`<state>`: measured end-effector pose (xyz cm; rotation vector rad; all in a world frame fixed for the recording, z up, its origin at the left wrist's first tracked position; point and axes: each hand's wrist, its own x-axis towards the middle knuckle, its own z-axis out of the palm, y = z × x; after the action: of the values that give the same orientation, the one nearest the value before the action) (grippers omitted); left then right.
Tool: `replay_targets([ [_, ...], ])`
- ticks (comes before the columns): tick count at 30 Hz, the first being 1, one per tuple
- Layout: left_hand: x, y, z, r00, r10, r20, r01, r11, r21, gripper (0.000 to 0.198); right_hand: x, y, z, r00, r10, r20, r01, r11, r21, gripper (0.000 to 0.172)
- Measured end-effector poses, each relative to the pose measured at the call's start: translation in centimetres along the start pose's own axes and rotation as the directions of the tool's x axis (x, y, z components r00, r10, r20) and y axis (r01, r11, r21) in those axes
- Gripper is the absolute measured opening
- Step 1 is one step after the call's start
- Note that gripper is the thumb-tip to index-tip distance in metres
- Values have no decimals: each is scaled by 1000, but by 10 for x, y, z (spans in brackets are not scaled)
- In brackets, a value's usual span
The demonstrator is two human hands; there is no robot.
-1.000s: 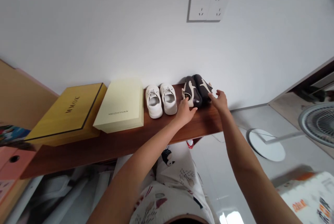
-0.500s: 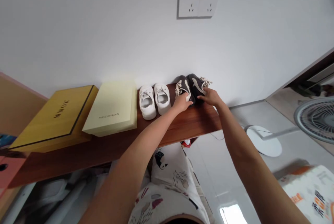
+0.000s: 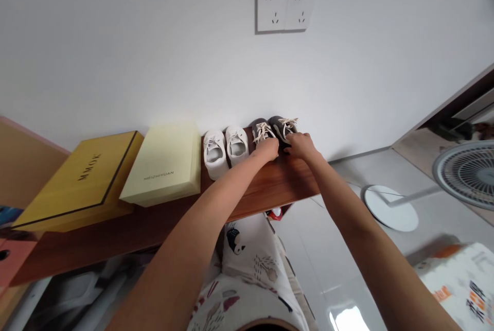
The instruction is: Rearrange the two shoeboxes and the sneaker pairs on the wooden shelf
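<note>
left hand (image 3: pixel 269 150): fingers clamped on left dark shoe (image 3: pixel 261 129), heel end | right hand (image 3: pixel 303 145): gripping right dark shoe (image 3: pixel 280 127) | white shoes (image 3: pixel 232 154) alongside, same shelf (image 3: pixel 266 190)

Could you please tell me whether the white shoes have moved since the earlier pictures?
No. The white shoes still stand close beside the cream box, just right of it, as they did earlier.

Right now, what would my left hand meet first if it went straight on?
The left dark shoe, which your left hand seems to touch; beyond it, probably the right dark shoe, though depth is unclear.
</note>
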<state>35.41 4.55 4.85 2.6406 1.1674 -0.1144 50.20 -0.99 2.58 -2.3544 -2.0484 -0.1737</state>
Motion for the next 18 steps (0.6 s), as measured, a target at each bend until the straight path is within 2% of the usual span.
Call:
replay_targets([
  [5,1,4,-1,1000,9,20,-9,1000,6,33,0,-2,1,1000,-6,7,6,1000,-6,30],
  [10,-3,3,4,1000,20,-14,-20,1000,-5,39,-7,-4,6,1000,2,-16,-2,1000,1,30],
  [13,-13,1,12,985,68,-157,-65,998,21,40,-15,-8,9,995,23,-98,-19,999,45,36],
  [15,-27,0,21,946,125,-298,-120,992,36,41,-24,-13,12,976,67,-206,-42,992,123,39],
  [18,-58,-3,41,885,188,-427,-202,979,13,45,-48,-25,23,905,207,-371,-96,950,296,37],
])
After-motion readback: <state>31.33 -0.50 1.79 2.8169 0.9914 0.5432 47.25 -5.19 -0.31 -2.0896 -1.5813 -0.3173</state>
